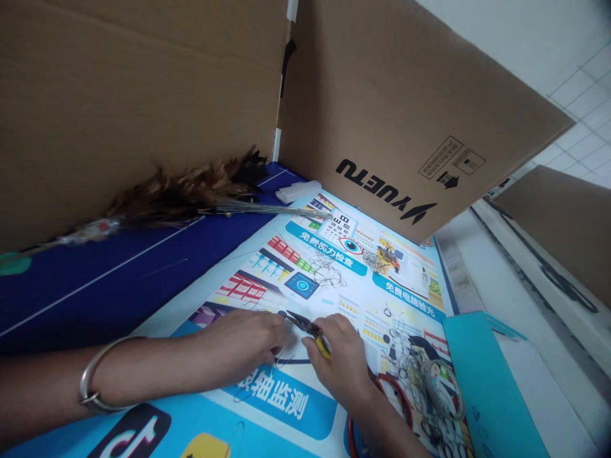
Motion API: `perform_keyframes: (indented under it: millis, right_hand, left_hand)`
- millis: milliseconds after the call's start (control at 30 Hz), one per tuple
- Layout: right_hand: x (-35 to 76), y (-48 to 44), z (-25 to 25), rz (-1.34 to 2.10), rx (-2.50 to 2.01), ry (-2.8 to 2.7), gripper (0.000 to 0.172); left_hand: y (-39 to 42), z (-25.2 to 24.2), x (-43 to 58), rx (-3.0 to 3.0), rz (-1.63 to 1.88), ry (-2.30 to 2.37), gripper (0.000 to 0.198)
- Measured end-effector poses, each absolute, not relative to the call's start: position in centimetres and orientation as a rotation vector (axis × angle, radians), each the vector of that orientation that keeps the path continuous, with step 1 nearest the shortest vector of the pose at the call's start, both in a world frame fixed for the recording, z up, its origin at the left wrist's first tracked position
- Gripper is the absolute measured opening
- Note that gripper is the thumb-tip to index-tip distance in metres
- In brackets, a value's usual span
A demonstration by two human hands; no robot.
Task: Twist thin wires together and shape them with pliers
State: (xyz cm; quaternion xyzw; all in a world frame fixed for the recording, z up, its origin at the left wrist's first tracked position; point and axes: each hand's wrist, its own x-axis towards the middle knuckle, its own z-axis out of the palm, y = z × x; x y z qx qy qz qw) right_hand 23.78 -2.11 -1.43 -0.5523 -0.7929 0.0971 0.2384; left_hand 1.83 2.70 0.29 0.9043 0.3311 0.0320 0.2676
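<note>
My right hand (340, 359) is closed around needle-nose pliers (312, 329) with yellow and black handles, their dark jaws pointing up and left. Beside the jaw tips, my left hand (248, 343) has its fingers curled together, pinching what looks like a thin wire. Its fingertips are partly hidden, and the wire is too fine to follow clearly. Red-handled scissors (397, 391) lie by my right forearm, partly covered by it. A pile of bent wire pieces and rings (410, 369) spreads to the right of that hand. More tangled wire (329, 270) lies beyond both hands.
Cardboard walls (377, 95) stand behind the printed sheet. A bundle of straight wires (272, 208) lies near brown feathers (181, 191) on the dark blue surface. A small white box (298, 191) sits at the corner. At the right stands a teal box (491, 381).
</note>
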Motion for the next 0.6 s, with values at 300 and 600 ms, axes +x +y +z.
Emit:
perform_keyframes:
  millis: [300, 600]
  right_hand:
    - [24.0, -2.2, -2.1, 0.257, -1.491, -2.174, 0.019]
    - [24.1, -2.1, -1.9, 0.285, -1.489, -2.147, 0.019]
  left_hand:
    - [1.0, -0.1, 2.3, 2.635, 0.063, 0.866, 0.041]
    - [2.8, 2.6, 0.8, 2.245, 0.079, 0.877, 0.012]
